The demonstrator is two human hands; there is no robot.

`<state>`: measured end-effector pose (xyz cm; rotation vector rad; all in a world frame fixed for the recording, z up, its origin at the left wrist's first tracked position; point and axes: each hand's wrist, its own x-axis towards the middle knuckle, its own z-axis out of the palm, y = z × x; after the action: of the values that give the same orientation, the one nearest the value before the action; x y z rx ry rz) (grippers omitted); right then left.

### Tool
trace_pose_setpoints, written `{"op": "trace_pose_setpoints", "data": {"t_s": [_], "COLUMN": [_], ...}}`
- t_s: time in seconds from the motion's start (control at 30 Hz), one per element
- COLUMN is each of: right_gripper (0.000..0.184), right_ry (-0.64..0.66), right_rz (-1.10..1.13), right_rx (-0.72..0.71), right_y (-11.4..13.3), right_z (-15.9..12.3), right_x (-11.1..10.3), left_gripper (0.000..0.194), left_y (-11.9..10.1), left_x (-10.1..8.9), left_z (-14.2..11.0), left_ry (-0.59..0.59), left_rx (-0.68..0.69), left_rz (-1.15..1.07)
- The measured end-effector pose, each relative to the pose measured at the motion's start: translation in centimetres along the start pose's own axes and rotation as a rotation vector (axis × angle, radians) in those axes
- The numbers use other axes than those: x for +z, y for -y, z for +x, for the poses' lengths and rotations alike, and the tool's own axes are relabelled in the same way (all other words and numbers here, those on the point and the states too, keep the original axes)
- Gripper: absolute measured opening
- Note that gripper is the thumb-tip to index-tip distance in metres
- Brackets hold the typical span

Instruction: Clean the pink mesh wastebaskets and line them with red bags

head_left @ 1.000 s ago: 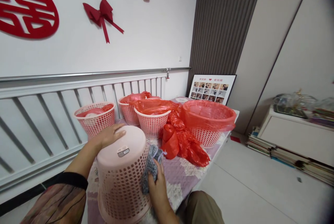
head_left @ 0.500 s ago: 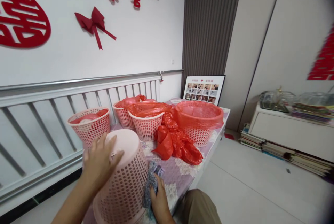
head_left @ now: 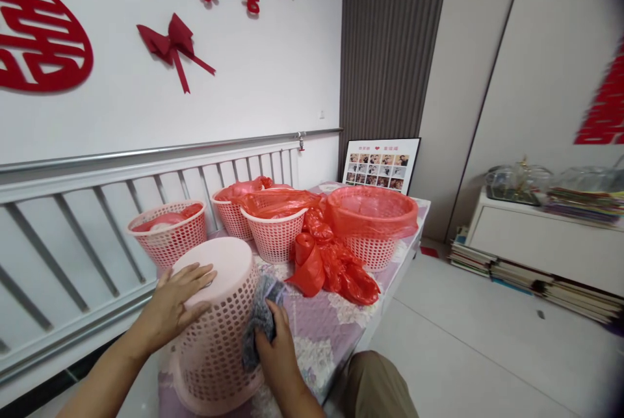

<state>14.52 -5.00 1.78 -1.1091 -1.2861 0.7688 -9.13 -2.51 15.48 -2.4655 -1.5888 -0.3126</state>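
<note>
A pink perforated plastic basket point(head_left: 217, 340) stands upside down at the near end of the table, its solid base facing up. My left hand point(head_left: 182, 298) lies on that base and its upper side, fingers stretched out. Pressed to the basket's right side is a grey-blue cloth point(head_left: 262, 320), gripped in my right hand point(head_left: 280, 346). Behind them stand more pink baskets: one at the left point(head_left: 168, 233), one in the middle point(head_left: 277, 236) and one at the right point(head_left: 373, 229) with a red plastic bag over its rim. Crumpled red plastic bags point(head_left: 331, 268) lie between the baskets.
The table point(head_left: 326, 324) has a purple floral cover. A white radiator point(head_left: 112, 229) runs along the wall at the left. A framed photo board point(head_left: 380, 164) leans at the table's far end. A white cabinet point(head_left: 546, 229) with books beneath is at the right.
The upturned basket has shifted slightly left. My left hand has moved left and lower on its base, and my right hand has carried the cloth left and a little up along its side.
</note>
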Motion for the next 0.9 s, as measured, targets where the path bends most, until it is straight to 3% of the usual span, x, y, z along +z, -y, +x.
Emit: {"op": "trace_pose_setpoints", "data": {"t_s": [0.13, 0.23, 0.33, 0.5, 0.6, 0.77, 0.9], "right_gripper": [0.057, 0.062, 0.067, 0.063, 0.061, 0.058, 0.058], "right_ry": [0.036, 0.065, 0.054, -0.017, -0.021, -0.026, -0.041], "right_rz": [0.005, -0.037, -0.072, -0.114, -0.135, -0.145, -0.126], "right_rx": [-0.143, -0.184, -0.112, 0.056, 0.115, 0.126, 0.112], "right_y": [6.6, 7.7, 4.8, -4.0, -7.8, -10.1, -8.9], "right_z": [3.9, 5.3, 5.3, 3.5, 1.9, -0.2, -0.5], "right_x": [0.9, 1.8, 2.5, 2.1, 1.2, 0.6, 1.4], "left_gripper": [0.062, 0.067, 0.06, 0.063, 0.063, 0.061, 0.06], "left_y": [-1.9, -4.0, -4.8, -4.0, -3.4, -1.7, -0.8], "left_x": [-0.7, -0.5, 0.1, 0.7, 0.9, 1.1, 1.0], "left_z": [0.4, 0.8, 1.0, 0.9, 0.9, 1.2, 1.2], "left_ry": [-0.021, -0.046, -0.039, -0.059, -0.076, -0.045, -0.047], "left_rx": [-0.063, -0.117, -0.112, -0.067, -0.05, -0.022, 0.001], "left_rz": [0.06, 0.151, 0.186, 0.197, 0.191, 0.159, 0.129]}}
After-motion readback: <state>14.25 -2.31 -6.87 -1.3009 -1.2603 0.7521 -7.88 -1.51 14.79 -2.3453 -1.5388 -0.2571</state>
